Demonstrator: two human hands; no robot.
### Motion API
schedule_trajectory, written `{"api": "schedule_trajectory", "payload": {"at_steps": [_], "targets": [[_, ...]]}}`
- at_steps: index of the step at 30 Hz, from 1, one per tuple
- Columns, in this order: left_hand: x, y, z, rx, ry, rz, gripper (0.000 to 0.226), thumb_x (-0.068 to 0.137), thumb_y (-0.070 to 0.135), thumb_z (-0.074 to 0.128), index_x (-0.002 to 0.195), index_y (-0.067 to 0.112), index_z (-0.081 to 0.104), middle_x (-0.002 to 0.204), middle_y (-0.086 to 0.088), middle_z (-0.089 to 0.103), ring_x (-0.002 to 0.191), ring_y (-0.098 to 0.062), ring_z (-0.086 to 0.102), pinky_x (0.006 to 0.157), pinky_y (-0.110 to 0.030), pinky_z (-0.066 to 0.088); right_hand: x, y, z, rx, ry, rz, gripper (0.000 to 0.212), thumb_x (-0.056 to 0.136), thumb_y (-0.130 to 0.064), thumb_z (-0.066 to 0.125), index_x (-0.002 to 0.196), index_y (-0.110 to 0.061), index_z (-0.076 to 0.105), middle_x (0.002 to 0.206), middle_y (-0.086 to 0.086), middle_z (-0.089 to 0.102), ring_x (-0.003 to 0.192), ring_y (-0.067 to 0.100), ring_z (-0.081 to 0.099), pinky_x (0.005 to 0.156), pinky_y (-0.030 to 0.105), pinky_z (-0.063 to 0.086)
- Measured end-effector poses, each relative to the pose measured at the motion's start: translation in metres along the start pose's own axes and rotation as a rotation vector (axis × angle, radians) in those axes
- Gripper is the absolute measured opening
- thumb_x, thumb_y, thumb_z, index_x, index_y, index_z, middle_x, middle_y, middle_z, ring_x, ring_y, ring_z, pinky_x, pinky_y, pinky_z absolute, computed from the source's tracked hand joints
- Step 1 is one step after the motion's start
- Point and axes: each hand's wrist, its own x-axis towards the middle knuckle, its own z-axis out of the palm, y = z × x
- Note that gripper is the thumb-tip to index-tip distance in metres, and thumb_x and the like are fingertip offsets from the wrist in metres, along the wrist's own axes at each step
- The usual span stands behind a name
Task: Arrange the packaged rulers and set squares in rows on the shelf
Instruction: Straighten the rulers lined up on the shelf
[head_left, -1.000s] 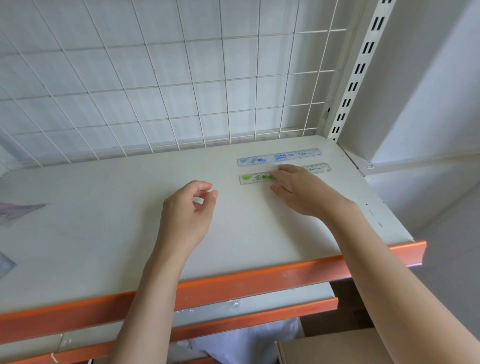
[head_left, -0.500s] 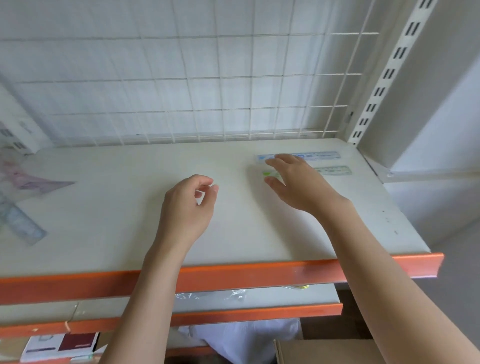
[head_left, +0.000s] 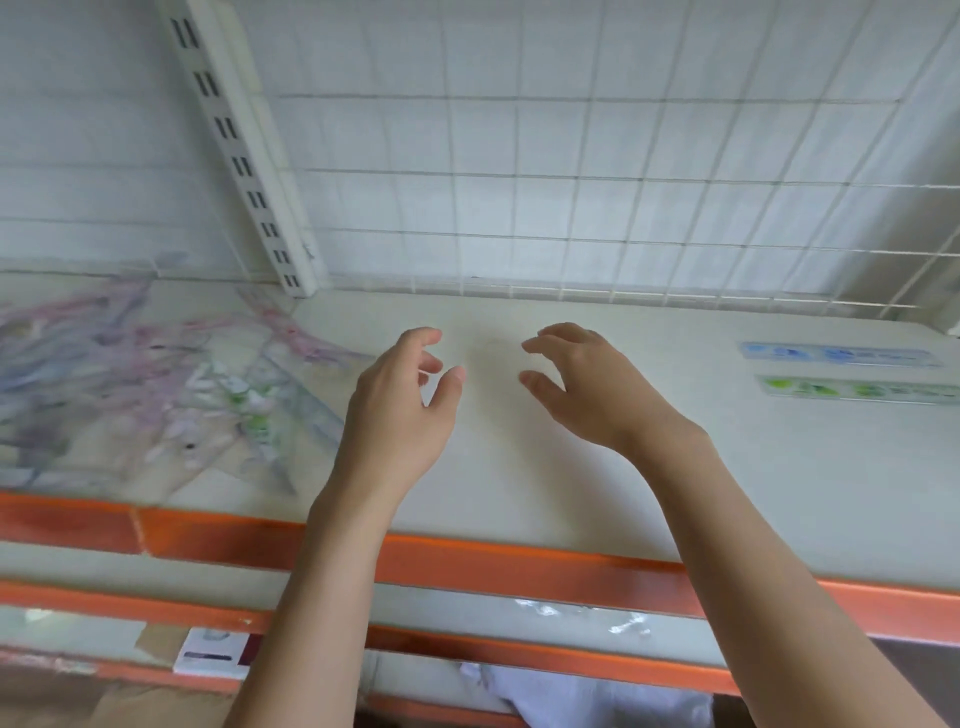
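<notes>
Currently between placements: shelf (head_left: 519, 493) carries a loose pile (head_left: 156, 395) of packaged rulers and set squares at left, and two rulers, blue (head_left: 841, 356) and green (head_left: 857, 389), in rows at far right. Next move likely calls for a reach left to the pile. Left hand (head_left: 402, 410) and right hand (head_left: 587, 384) hover mid-shelf, fingers loosely curled, holding nothing.

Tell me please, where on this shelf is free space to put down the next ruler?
Bare shelf lies between the heap of packets on the left and the two rulers, blue and green, far right. In front of the green ruler is free too. The left hand and right hand hover over the middle, holding nothing. The left end is crowded.
</notes>
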Motion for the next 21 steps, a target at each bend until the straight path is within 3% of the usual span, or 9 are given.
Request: {"api": "schedule_trajectory", "payload": {"at_steps": [5,10,21], "targets": [[0.007,-0.055,-0.072,0.068,0.07,0.057,0.022,0.088,0.025,0.06,0.108,0.016,0.064,0.095,0.004,0.067,0.089,-0.015,0.062,0.074,-0.025,0.042,0.028,-0.084,0.033,0.056,-0.023,-0.057,0.042,0.096,-0.033,0.048,0.135,-0.018,0.048,0.136,0.002,0.047,0.123,0.021,0.045,0.1,0.029,0.037],[0.016,-0.108,-0.128,0.174,0.062,0.031,0.022,0.086,0.022,0.063,0.105,0.011,0.067,0.098,-0.004,0.069,0.095,-0.023,0.064,0.085,-0.037,0.05,0.037,-0.145,0.059,0.064,-0.078,-0.044,0.041,0.095,-0.034,0.05,0.133,-0.018,0.05,0.13,0.005,0.051,0.119,0.023,0.048,0.099,0.031,0.038],[0.012,-0.16,-0.164,0.22,-0.072,-0.027,0.032,0.084,0.027,0.067,0.113,0.013,0.064,0.102,-0.002,0.064,0.093,-0.02,0.058,0.082,-0.032,0.044,0.038,-0.18,0.085,0.014,-0.071,0.233,0.035,0.086,-0.033,0.063,0.115,-0.014,0.061,0.114,0.008,0.056,0.107,0.027,0.053,0.09,0.032,0.042]]}}
